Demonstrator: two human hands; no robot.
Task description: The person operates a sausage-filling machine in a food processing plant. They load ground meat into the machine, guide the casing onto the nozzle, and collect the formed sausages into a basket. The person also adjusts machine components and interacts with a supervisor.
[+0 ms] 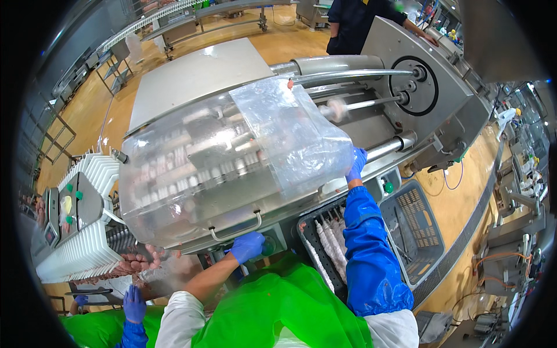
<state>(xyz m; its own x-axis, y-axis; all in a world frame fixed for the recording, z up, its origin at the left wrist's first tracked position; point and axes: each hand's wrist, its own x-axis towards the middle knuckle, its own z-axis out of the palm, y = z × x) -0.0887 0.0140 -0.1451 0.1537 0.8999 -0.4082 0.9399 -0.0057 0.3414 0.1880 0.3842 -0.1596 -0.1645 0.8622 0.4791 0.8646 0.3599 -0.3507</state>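
Observation:
My left hand (248, 247), in a blue glove, rests against a control box under the machine's front edge, beside a green button (268, 246). Its fingertips are hard to make out. My right hand (357, 164), also gloved, is at the right edge of a clear plastic sheet (299, 136); its fingers are partly hidden there. The sheet drapes over the transparent cover (191, 174) of a steel sausage machine. Blurred pale links show through this cover, below which is a metal handle (235, 227). Right of the sheet, a pale, blurred casing (335, 109) sits on a steel rod (374, 104).
A dark crate (307, 240) holds long white casing sticks (333, 243); beside it is a grey crate (415, 232). At left, sausages (139, 261) lie near white conveyor hooks (75, 255) and a co-worker's gloved hand (134, 304). Another person (362, 26) stands behind the machine.

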